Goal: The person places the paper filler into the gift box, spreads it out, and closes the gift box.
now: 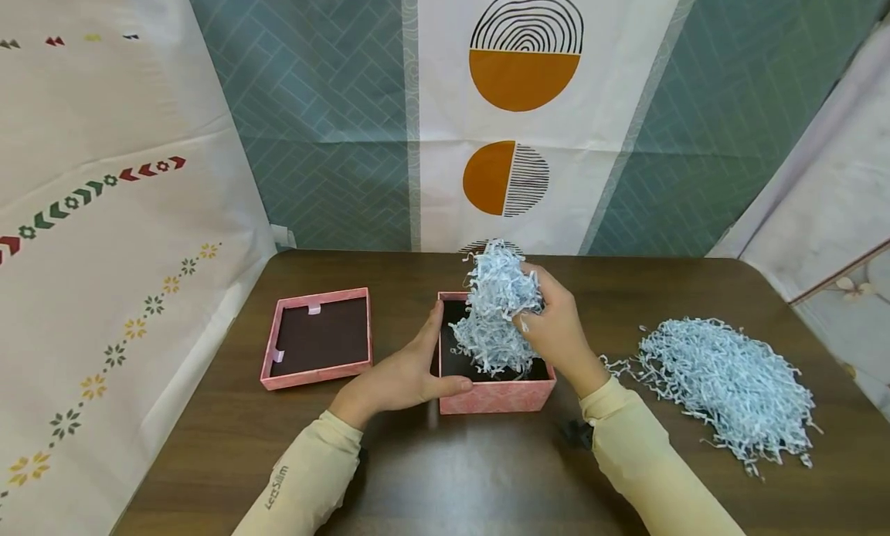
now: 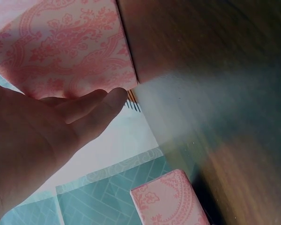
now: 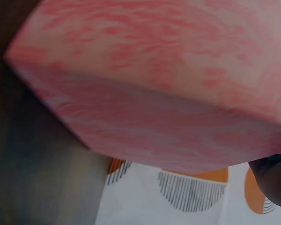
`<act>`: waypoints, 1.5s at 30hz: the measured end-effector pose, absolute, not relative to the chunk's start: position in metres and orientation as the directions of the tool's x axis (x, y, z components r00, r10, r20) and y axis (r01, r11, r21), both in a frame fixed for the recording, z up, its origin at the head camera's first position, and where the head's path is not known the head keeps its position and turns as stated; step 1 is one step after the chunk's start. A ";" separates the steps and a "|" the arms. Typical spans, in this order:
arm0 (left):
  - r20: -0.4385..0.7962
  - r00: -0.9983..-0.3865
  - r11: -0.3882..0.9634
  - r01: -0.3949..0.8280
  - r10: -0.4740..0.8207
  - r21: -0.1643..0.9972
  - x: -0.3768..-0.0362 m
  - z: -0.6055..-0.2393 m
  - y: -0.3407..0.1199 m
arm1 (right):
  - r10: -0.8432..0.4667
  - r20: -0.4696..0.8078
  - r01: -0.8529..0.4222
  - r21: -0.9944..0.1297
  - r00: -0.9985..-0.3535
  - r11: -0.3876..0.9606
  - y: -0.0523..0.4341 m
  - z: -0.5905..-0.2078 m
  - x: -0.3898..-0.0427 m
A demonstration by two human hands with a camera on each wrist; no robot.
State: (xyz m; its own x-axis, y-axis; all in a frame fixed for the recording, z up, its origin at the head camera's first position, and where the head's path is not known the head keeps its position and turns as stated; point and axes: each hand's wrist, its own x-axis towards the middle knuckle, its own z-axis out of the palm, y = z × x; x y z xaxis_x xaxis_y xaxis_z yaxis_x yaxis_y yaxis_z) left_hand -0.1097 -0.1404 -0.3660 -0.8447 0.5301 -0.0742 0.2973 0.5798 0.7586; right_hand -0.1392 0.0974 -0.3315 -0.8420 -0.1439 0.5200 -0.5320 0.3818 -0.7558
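Note:
A pink patterned box (image 1: pixel 497 398) with a dark inside stands open-topped in the middle of the table. My right hand (image 1: pixel 558 325) grips a clump of pale blue shredded paper (image 1: pixel 502 289) above the box; its lower part hangs down into the opening. Along the box's left side lies my left hand (image 1: pixel 399 374), its fingers straight and its thumb reaching across the front left corner. In the left wrist view, the fingertips (image 2: pixel 116 97) lie by the patterned box wall (image 2: pixel 70 47). The right wrist view shows mostly the box's outside (image 3: pixel 145 112), with little of the hand.
To the left lies the matching pink lid (image 1: pixel 316 372), dark inside facing up. A loose pile of shredded paper (image 1: pixel 726 385) spreads over the right of the brown table (image 1: pixel 445 474). Patterned cloths (image 1: pixel 334 134) hang behind and at the sides.

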 end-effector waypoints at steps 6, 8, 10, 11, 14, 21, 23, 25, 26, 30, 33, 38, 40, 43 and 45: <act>-0.102 -0.844 0.601 0.285 0.527 0.747 -0.110 -0.366 -0.139 | -0.264 0.479 -0.542 -0.657 -0.837 0.523 0.099 -0.345 -0.138; -0.099 -0.844 0.605 0.291 0.528 0.741 -0.110 -0.366 -0.139 | -0.329 0.445 -0.550 -0.602 -0.833 0.579 0.097 -0.346 -0.137; -0.106 -0.847 0.613 0.284 0.520 0.738 -0.110 -0.367 -0.139 | -0.387 0.386 -0.546 -0.535 -0.837 0.645 0.095 -0.346 -0.136; -0.113 -0.848 0.614 0.277 0.518 0.739 -0.110 -0.366 -0.139 | -0.416 0.347 -0.541 -0.498 -0.841 0.678 0.094 -0.345 -0.135; -0.123 -0.849 0.612 0.262 0.513 0.746 -0.109 -0.365 -0.140 | -0.492 0.218 -0.538 -0.361 -0.843 0.761 0.093 -0.343 -0.133; -0.114 -0.848 0.601 0.266 0.518 0.754 -0.109 -0.364 -0.141 | -0.551 0.024 -0.547 -0.160 -0.834 0.822 0.086 -0.340 -0.131; -0.123 -0.847 0.604 0.259 0.517 0.753 -0.109 -0.365 -0.141 | -0.538 0.000 -0.532 -0.150 -0.843 0.834 0.085 -0.340 -0.131; -0.128 -0.846 0.605 0.256 0.518 0.754 -0.110 -0.366 -0.140 | -0.532 -0.017 -0.524 -0.142 -0.847 0.840 0.085 -0.340 -0.132; -0.133 -0.846 0.605 0.251 0.517 0.755 -0.110 -0.366 -0.139 | -0.534 -0.021 -0.526 -0.138 -0.845 0.839 0.085 -0.340 -0.132; -0.123 -0.847 0.602 0.258 0.517 0.756 -0.110 -0.366 -0.138 | -0.558 -0.025 -0.553 -0.103 -0.829 0.827 0.085 -0.341 -0.133; -0.114 -0.848 0.602 0.267 0.518 0.752 -0.110 -0.366 -0.137 | -0.585 -0.030 -0.582 -0.072 -0.810 0.810 0.085 -0.341 -0.135; -0.113 -0.845 0.598 0.268 0.522 0.755 -0.110 -0.366 -0.136 | -0.595 -0.074 -0.593 -0.047 -0.800 0.803 0.084 -0.342 -0.136; -0.106 -0.844 0.596 0.276 0.526 0.754 -0.110 -0.367 -0.136 | -0.587 -0.098 -0.584 -0.057 -0.804 0.810 0.082 -0.343 -0.137; -0.095 -0.845 0.596 0.286 0.525 0.750 -0.110 -0.367 -0.137 | -0.584 -0.144 -0.571 -0.123 -0.799 0.812 0.077 -0.344 -0.138; -0.097 -0.848 0.599 0.282 0.521 0.750 -0.110 -0.367 -0.138 | -0.583 -0.182 -0.554 -0.187 -0.792 0.811 0.074 -0.344 -0.140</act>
